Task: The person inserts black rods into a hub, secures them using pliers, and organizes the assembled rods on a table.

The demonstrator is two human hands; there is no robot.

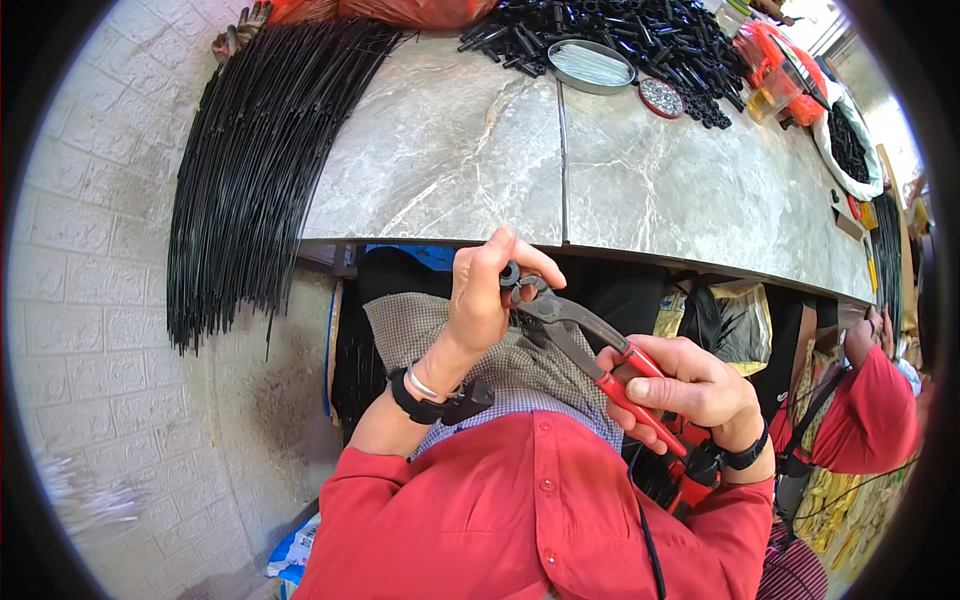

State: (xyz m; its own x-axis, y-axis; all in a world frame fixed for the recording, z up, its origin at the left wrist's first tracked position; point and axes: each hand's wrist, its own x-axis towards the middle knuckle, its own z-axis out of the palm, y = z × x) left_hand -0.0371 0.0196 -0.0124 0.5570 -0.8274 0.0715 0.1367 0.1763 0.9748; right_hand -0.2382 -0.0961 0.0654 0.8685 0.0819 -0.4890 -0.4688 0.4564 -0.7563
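In front of my lap, my left hand [478, 305] pinches a small black round fitting [510, 272] between thumb and fingers. My right hand [690, 388] is wrapped round the red handles of a pair of adjustable pliers [572, 338]. The dark jaws of the pliers reach the fitting beside my left fingertips. How firmly the jaws bite on it I cannot tell, since the fingers cover part of it. Both hands are just short of the table's near edge, above a checked cloth [415, 325] on my lap.
Across the grey marble-patterned table [440, 150], long black cables [265, 160] hang over the left edge. Black tubular parts [640, 40] are heaped at the back, near a round tin of thin clear strips [591, 66] and a small red-rimmed dish [660, 98]. Another person's red sleeve [865, 420] shows at right.
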